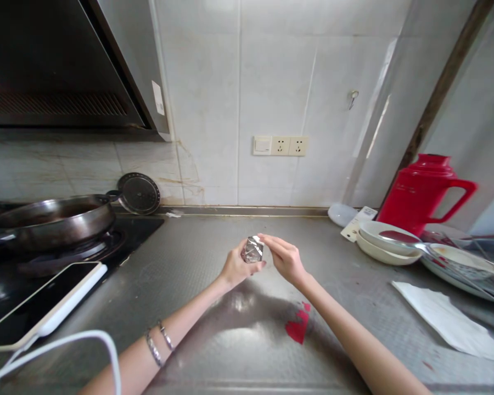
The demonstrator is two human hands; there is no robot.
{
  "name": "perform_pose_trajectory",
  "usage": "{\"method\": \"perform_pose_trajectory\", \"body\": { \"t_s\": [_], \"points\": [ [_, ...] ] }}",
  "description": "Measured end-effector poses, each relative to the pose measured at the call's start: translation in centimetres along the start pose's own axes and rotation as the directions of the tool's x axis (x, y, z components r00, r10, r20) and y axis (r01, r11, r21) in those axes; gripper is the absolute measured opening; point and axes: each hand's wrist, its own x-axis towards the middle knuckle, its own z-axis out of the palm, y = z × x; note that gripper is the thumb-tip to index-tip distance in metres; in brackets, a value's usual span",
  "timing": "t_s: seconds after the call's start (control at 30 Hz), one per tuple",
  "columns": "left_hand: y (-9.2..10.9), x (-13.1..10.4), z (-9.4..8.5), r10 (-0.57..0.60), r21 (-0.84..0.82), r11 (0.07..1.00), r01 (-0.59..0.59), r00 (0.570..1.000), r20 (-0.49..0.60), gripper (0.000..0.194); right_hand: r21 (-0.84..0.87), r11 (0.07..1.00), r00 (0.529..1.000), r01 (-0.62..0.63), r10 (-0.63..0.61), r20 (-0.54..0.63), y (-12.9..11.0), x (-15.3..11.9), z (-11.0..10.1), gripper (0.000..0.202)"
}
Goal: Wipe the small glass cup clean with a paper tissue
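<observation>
Above the middle of the counter, my left hand point(237, 264) is wrapped around a small foil packet point(253, 251), silver, shiny and creased. The fingers of my right hand point(285, 256) are held together, their tips pinched at the packet's upper right edge. My right thumb is mostly hidden, and the packet's back and left side are covered by my left fingers. Below my hands, torn red scraps point(298, 327) lie on the metal counter point(214, 351).
To the left, a pan point(61, 225) sits on the stove beside a phone point(41, 307) on a white power bank with a cable. To the right stand a red thermos point(415, 192), stacked bowls point(389, 249) and a plate point(465, 269), with a white paper napkin point(444, 318) in front.
</observation>
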Motion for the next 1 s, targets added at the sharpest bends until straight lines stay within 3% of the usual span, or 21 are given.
{"method": "perform_pose_trajectory", "body": {
  "t_s": [0.17,0.27,0.5,0.77,1.0],
  "points": [
    [0.5,0.3,-0.2,-0.061,-0.069,0.996,0.061,0.998,0.004,0.057,-0.023,0.979,0.973,0.204,-0.200,0.115,-0.9,0.5,-0.8,0.041],
    [0.5,0.3,-0.3,-0.085,-0.104,0.991,0.087,0.996,0.016,0.057,-0.011,0.968,0.958,0.252,-0.248,0.142,-0.9,0.6,-1.1,0.039],
    [0.0,0.3,-0.1,-0.119,-0.074,0.990,0.118,0.993,-0.008,0.044,-0.077,0.982,0.979,0.170,-0.160,0.128,0.1,0.2,-1.1,0.044],
    [1.0,0.5,-0.3,-0.126,-0.084,0.988,0.127,0.992,0.010,0.055,-0.046,0.958,0.952,0.283,-0.275,0.138,-0.7,0.3,-0.8,0.046],
    [0.6,0.3,-0.1,-0.123,-0.007,0.992,0.123,0.992,-0.019,0.046,-0.078,0.985,0.988,0.151,-0.149,0.033,-0.1,-0.3,-0.2,0.046]
  ]
}}
